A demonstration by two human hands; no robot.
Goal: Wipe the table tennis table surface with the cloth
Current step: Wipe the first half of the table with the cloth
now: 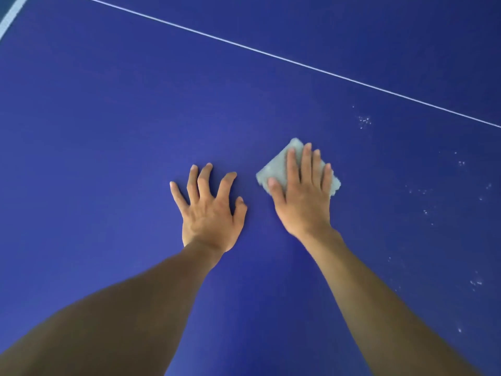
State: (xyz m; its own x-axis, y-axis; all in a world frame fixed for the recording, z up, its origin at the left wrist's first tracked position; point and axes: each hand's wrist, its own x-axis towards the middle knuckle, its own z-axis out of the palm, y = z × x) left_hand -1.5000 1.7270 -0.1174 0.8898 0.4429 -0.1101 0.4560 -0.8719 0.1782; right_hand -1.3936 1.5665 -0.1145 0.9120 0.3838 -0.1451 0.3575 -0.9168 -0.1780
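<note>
The blue table tennis table surface fills the view. A small folded pale grey cloth lies on it right of centre. My right hand presses flat on the cloth with straight fingers and covers most of it. My left hand rests on the bare table just left of the cloth, fingers spread and fingertips propped on the surface, holding nothing.
A thin white line runs diagonally across the table beyond the hands. A broad white band shows at the top left corner. White specks are scattered over the surface to the right of the cloth.
</note>
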